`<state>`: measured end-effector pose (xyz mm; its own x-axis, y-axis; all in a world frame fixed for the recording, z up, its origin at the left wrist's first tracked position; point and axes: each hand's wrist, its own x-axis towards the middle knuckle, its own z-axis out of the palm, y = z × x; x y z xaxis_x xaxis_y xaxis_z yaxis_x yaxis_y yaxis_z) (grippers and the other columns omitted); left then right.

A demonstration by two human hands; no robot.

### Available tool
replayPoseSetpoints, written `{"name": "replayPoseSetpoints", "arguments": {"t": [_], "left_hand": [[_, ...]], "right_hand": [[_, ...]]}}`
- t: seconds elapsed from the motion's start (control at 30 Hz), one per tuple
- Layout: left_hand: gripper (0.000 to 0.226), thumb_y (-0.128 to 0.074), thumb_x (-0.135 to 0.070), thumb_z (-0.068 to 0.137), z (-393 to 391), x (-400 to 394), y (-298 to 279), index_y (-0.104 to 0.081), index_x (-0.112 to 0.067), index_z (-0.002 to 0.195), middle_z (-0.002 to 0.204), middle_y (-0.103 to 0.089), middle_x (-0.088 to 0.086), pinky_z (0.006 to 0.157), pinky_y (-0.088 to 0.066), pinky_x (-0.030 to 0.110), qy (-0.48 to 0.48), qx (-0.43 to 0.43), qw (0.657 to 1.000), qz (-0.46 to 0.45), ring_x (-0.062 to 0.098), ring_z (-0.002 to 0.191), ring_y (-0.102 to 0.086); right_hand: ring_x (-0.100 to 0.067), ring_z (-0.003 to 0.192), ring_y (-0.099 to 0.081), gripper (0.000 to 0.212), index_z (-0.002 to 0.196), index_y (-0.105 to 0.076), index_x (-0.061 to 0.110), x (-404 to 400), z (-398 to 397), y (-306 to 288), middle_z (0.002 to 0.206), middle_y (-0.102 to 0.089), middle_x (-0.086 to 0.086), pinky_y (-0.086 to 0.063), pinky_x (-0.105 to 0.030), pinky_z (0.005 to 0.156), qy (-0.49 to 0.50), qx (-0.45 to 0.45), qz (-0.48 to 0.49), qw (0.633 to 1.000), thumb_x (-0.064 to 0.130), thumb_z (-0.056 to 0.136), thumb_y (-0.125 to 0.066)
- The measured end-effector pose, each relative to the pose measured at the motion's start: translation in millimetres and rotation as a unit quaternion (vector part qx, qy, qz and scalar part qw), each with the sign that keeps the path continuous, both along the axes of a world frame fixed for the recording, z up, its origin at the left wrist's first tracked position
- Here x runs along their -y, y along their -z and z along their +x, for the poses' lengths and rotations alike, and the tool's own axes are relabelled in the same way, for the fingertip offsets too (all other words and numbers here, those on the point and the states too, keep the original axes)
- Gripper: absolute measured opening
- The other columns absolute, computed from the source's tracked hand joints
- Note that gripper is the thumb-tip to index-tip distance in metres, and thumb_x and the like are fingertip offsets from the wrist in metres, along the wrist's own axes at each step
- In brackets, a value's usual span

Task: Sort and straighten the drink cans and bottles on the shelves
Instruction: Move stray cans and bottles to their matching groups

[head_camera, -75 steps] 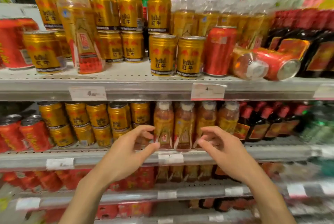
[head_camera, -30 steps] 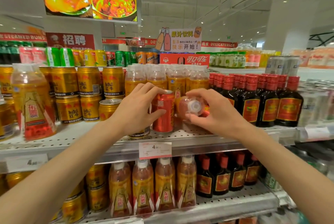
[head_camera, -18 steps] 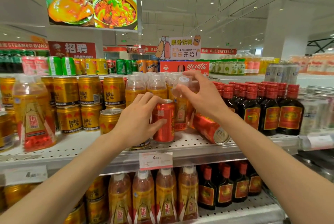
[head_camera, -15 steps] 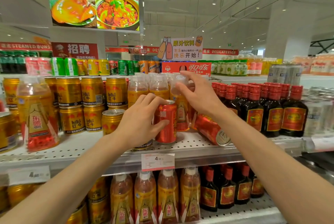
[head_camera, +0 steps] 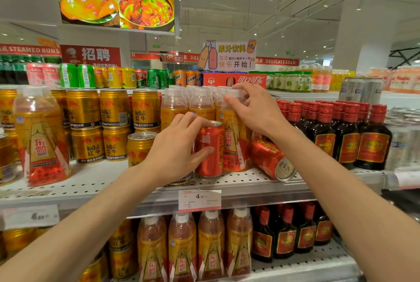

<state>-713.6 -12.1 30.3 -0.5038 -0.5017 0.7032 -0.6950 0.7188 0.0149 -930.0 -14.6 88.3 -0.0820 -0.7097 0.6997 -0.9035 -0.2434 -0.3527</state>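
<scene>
My left hand (head_camera: 176,150) grips an upright red can (head_camera: 210,152) that stands on the upper shelf (head_camera: 97,181). Right behind that can, my right hand (head_camera: 254,111) holds the neck and cap of an upright orange drink bottle (head_camera: 234,145). A second red can (head_camera: 270,160) lies on its side to the right of the bottle, its base facing me. A gold can (head_camera: 139,147) stands just left of my left hand. More orange bottles (head_camera: 188,106) stand in rows behind.
Stacked gold cans (head_camera: 100,127) fill the shelf's left part, with one large orange bottle (head_camera: 41,138) at the front left. Dark bottles with red caps (head_camera: 345,131) stand at the right. The lower shelf (head_camera: 302,265) holds orange bottles and dark bottles. A price tag (head_camera: 199,200) hangs on the rail.
My hands rose from the lower shelf to the upper one. My right hand stood the lying orange bottle upright behind the red can. My left hand has kept hold of the red can.
</scene>
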Motion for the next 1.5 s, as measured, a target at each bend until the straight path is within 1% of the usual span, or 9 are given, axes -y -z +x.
{"name": "replayPoseSetpoints", "arguments": {"t": [0.17,0.43,0.57,0.7,0.9,1.0,1.13,1.33,1.5], "left_hand": [[0.056,-0.063,-0.053,0.089,1,0,1,-0.044,-0.032,0.137,0.13,-0.047,-0.011,0.083,-0.04,0.022,-0.003,0.003,1.0,-0.007,0.011,0.123,-0.041],[0.062,-0.059,-0.052,0.091,2,-4,2,-0.038,-0.029,0.144,0.139,-0.046,-0.006,0.104,-0.042,0.036,0.0,0.024,1.0,-0.02,0.015,0.13,-0.038],[0.06,-0.058,-0.051,0.092,-2,-5,-1,-0.04,-0.026,0.144,0.14,-0.046,-0.004,0.109,-0.032,0.037,-0.009,0.041,0.998,-0.04,0.018,0.132,-0.036],[0.056,-0.057,-0.049,0.093,-13,-6,-4,-0.042,-0.025,0.141,0.137,-0.048,-0.003,0.106,-0.035,0.037,-0.008,0.042,0.998,-0.05,0.018,0.128,-0.039],[0.053,-0.059,-0.048,0.09,-23,-3,-2,-0.049,-0.021,0.135,0.125,-0.051,0.0,0.089,-0.049,0.036,-0.027,0.033,0.997,-0.063,0.019,0.114,-0.046],[0.052,-0.06,-0.048,0.089,-22,-2,1,-0.051,-0.02,0.132,0.119,-0.052,0.0,0.083,-0.05,0.033,-0.031,0.033,0.996,-0.078,0.018,0.108,-0.047],[0.053,-0.06,-0.049,0.089,-20,-2,2,-0.05,-0.022,0.133,0.12,-0.051,-0.002,0.084,-0.05,0.032,-0.03,0.03,0.996,-0.079,0.017,0.109,-0.046],[0.055,-0.058,-0.053,0.089,-21,0,2,-0.049,-0.024,0.135,0.12,-0.05,-0.003,0.081,-0.05,0.03,-0.036,0.033,0.996,-0.078,0.016,0.109,-0.046],[0.055,-0.056,-0.054,0.09,-19,-1,3,-0.048,-0.024,0.136,0.121,-0.05,-0.003,0.08,-0.05,0.03,-0.038,0.037,0.995,-0.081,0.017,0.109,-0.046]], "right_hand": [[-0.023,0.113,-0.055,0.056,0.139,-0.048,0.03,-2,5,10,0.117,-0.054,-0.002,-0.049,-0.046,0.098,0.03,0.007,-0.016,0.999,0.064,0.094,-0.05],[-0.02,0.141,-0.043,0.083,0.161,-0.017,0.024,-31,0,21,0.158,-0.04,-0.001,-0.038,-0.048,0.116,-0.017,0.022,0.022,0.999,0.057,0.095,-0.056],[-0.017,0.138,-0.045,0.071,0.155,-0.032,0.023,-59,-19,30,0.153,-0.045,0.001,-0.039,-0.037,0.113,-0.019,-0.033,0.046,0.998,0.048,0.096,-0.06],[-0.015,0.131,-0.049,0.063,0.147,-0.046,0.019,-80,-37,49,0.142,-0.052,0.002,-0.041,-0.032,0.109,0.003,-0.104,0.066,0.992,0.048,0.094,-0.063],[-0.02,0.139,-0.037,0.069,0.15,-0.042,0.023,-92,-51,98,0.149,-0.043,0.0,-0.042,-0.039,0.112,0.045,-0.188,0.074,0.978,0.052,0.092,-0.063],[-0.022,0.139,-0.036,0.068,0.151,-0.042,0.026,-92,-51,108,0.15,-0.038,-0.004,-0.042,-0.038,0.112,0.044,-0.138,0.053,0.988,0.044,0.09,-0.068],[-0.018,0.126,-0.046,0.067,0.145,-0.05,0.021,-91,-50,105,0.134,-0.048,-0.001,-0.049,-0.038,0.104,0.027,-0.111,0.03,0.993,0.037,0.085,-0.074],[-0.011,0.107,-0.059,0.057,0.132,-0.047,0.027,-94,-50,69,0.124,-0.054,0.009,-0.053,-0.03,0.092,0.001,0.051,-0.004,0.999,0.036,0.084,-0.076],[-0.014,0.106,-0.059,0.056,0.137,-0.055,0.026,-77,-43,58,0.128,-0.045,0.006,-0.054,-0.036,0.096,0.002,-0.007,0.01,1.0,0.052,0.09,-0.067]]}}
